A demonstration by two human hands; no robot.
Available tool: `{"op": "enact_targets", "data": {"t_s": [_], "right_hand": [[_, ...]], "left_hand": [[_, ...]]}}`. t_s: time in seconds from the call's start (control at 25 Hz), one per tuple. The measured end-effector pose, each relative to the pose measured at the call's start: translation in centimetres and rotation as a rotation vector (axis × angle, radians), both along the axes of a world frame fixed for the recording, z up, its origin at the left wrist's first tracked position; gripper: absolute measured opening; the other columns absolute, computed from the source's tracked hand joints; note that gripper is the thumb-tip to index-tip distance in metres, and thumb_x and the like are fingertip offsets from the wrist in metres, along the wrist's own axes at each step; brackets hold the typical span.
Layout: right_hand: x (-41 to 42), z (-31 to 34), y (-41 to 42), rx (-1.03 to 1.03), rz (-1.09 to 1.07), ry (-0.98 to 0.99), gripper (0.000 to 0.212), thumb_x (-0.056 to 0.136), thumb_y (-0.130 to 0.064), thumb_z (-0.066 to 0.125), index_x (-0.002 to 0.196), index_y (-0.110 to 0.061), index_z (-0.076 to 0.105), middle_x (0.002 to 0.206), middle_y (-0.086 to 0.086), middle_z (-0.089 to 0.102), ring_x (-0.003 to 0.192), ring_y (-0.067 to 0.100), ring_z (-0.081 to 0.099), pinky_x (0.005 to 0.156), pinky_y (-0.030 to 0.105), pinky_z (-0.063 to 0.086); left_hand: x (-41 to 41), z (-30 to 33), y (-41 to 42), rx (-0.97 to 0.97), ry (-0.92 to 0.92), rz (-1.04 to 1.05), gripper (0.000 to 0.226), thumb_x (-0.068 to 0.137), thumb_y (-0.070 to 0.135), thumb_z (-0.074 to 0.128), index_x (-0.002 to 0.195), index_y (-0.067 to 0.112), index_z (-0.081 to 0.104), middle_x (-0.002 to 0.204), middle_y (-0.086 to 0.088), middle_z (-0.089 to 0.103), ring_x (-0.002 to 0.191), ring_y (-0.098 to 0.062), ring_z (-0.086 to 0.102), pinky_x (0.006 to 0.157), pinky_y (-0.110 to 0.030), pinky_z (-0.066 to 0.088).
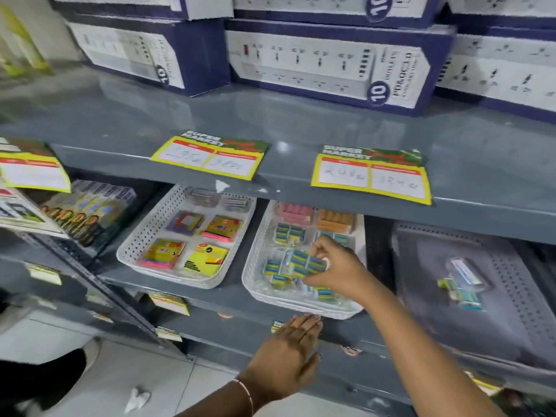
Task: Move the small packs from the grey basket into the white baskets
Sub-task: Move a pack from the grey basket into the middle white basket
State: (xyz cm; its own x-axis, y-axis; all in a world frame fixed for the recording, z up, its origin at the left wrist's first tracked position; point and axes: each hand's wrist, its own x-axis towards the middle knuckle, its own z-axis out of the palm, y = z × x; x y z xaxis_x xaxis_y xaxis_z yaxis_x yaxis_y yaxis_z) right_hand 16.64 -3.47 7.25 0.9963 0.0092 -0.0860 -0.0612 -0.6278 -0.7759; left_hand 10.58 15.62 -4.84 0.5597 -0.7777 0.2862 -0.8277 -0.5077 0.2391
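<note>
A grey basket [517, 299] stands at the right of the lower shelf with a few small blue-and-yellow packs [461, 288] in it. To its left is a white basket [255, 266] holding several such packs plus pink and orange ones at the back. My right hand [334, 267] is inside this white basket, fingers closed on a clear small pack [304, 261]. My left hand [293, 346] lies flat against the shelf's front edge, just under the white basket's front rim. A second white basket [141, 236] further left holds coloured sticky-note packs.
An upper grey shelf [301, 121] carries boxes of power strips [328, 64] and yellow price cards [371, 174]. Boxed goods [90, 209] stand at the far left of the lower shelf. Tiled floor [135, 383] lies below.
</note>
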Motion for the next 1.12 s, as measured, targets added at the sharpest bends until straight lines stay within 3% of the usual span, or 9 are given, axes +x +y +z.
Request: {"op": "enact_targets", "data": {"t_s": [0.12, 0.36, 0.8, 0.92, 1.04, 1.12], "right_hand": [[3.2, -2.0, 3.3, -0.048, 0.063, 0.033, 0.044, 0.064, -0.021, 0.084, 0.092, -0.02, 0.05, 0.101, 0.002, 0.061, 0.103, 0.02, 0.059, 0.085, 0.04, 0.051], [4.5, -4.1, 4.3, -0.107, 0.075, 0.106, 0.044, 0.066, -0.017, 0.083, 0.086, -0.03, 0.047, 0.103, 0.004, 0.06, 0.103, 0.031, 0.061, 0.083, 0.044, 0.052], [4.7, -4.8, 4.8, -0.194, 0.083, 0.148, 0.047, 0.066, -0.024, 0.083, 0.093, -0.032, 0.044, 0.106, -0.004, 0.056, 0.099, 0.026, 0.061, 0.083, 0.041, 0.05], [4.5, -4.8, 5.0, -0.212, 0.091, 0.159, 0.051, 0.067, -0.028, 0.083, 0.099, -0.035, 0.045, 0.118, -0.005, 0.057, 0.103, 0.024, 0.061, 0.087, 0.042, 0.053], [3.5, -3.3, 3.7, -0.115, 0.035, 0.067, 0.054, 0.072, -0.031, 0.083, 0.114, -0.037, 0.049, 0.129, -0.007, 0.056, 0.111, 0.019, 0.058, 0.091, 0.036, 0.051], [2.0, -1.8, 1.2, -0.032, -0.048, -0.045, 0.043, 0.08, -0.03, 0.078, 0.115, -0.032, 0.054, 0.124, -0.013, 0.057, 0.111, 0.006, 0.054, 0.092, 0.022, 0.044]], "left_hand": [[1.3, 0.0, 3.1, 0.01, -0.006, 0.031, 0.052, 0.092, 0.035, 0.054, 0.137, 0.009, 0.054, 0.143, -0.004, 0.052, 0.134, -0.02, 0.046, 0.113, -0.034, 0.033], [2.2, -0.7, 5.2, -0.017, -0.02, 0.006, 0.054, 0.095, 0.032, 0.051, 0.142, 0.006, 0.048, 0.15, -0.006, 0.043, 0.141, -0.021, 0.035, 0.118, -0.036, 0.025], [2.7, -2.2, 5.3, 0.07, -0.053, -0.001, 0.054, 0.092, 0.036, 0.05, 0.138, 0.007, 0.054, 0.145, -0.006, 0.05, 0.135, -0.022, 0.046, 0.115, -0.037, 0.032], [2.4, -2.2, 5.3, 0.078, -0.042, 0.009, 0.055, 0.093, 0.035, 0.051, 0.139, 0.006, 0.052, 0.147, -0.007, 0.047, 0.137, -0.022, 0.042, 0.116, -0.036, 0.028], [1.7, -1.7, 4.5, 0.07, -0.016, 0.008, 0.056, 0.093, 0.035, 0.052, 0.141, 0.006, 0.05, 0.151, -0.007, 0.041, 0.141, -0.022, 0.036, 0.115, -0.037, 0.029], [0.9, -1.1, 3.0, 0.051, -0.006, -0.041, 0.057, 0.094, 0.035, 0.052, 0.143, 0.007, 0.047, 0.153, -0.006, 0.038, 0.143, -0.021, 0.031, 0.116, -0.037, 0.029]]}}
